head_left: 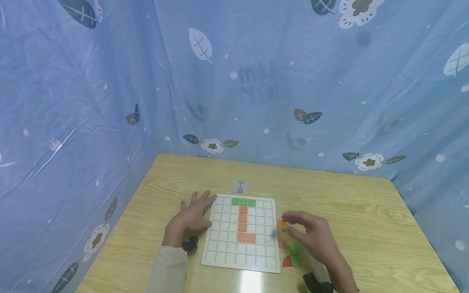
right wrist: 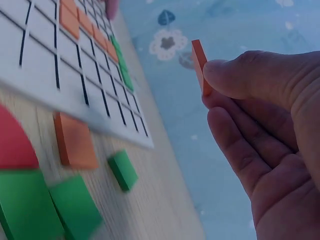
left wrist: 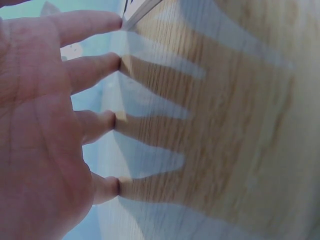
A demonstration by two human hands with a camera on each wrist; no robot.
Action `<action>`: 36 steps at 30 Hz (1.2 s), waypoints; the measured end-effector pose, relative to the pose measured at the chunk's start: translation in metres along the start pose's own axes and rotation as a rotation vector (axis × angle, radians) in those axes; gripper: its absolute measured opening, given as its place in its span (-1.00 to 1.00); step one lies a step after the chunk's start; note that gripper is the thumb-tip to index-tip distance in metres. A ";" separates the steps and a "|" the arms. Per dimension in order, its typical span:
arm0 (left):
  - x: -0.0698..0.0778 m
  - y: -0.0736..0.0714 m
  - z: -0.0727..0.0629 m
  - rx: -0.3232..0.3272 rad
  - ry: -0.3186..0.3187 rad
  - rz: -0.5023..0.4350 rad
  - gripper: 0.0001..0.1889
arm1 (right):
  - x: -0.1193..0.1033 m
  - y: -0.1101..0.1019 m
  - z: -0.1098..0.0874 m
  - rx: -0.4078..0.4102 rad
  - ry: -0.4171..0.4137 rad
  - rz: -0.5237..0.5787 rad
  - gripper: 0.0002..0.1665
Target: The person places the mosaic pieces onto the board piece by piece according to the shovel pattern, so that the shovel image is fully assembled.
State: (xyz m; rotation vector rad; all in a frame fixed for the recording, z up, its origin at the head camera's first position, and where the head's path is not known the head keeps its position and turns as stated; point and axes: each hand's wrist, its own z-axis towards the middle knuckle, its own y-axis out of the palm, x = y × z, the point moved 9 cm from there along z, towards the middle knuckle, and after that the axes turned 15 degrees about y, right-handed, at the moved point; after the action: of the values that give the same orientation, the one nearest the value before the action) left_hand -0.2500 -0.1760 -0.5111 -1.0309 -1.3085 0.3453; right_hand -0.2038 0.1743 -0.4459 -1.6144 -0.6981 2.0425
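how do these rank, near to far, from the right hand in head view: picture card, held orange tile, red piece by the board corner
1. Orange tile, pinched in the right hand
2. Red piece, just right of the board
3. Picture card, beyond the board

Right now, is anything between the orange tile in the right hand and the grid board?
Nothing visible blocks the orange tile from the grid board; the loose tiles beside its edge lie on the table.

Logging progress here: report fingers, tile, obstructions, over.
Left fingers touching board edge. Right fingers pinching orange tile above table. Loose tiles beside board; no blockage seen.
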 end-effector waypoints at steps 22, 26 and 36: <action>0.003 -0.002 0.000 -0.008 0.001 -0.009 0.01 | -0.033 0.056 0.012 -0.119 0.050 0.040 -0.58; 0.003 -0.003 0.000 -0.004 0.001 -0.005 0.02 | -0.040 0.062 0.013 -0.119 -0.010 0.067 -0.58; 0.003 -0.003 -0.001 -0.008 0.006 -0.002 0.02 | -0.046 0.090 0.014 -0.221 -0.035 0.093 -0.64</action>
State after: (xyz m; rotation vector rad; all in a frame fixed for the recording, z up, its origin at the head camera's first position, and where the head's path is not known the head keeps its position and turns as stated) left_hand -0.2493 -0.1754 -0.5071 -1.0360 -1.3064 0.3355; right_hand -0.2098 0.0743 -0.4659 -1.7652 -0.9049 2.1262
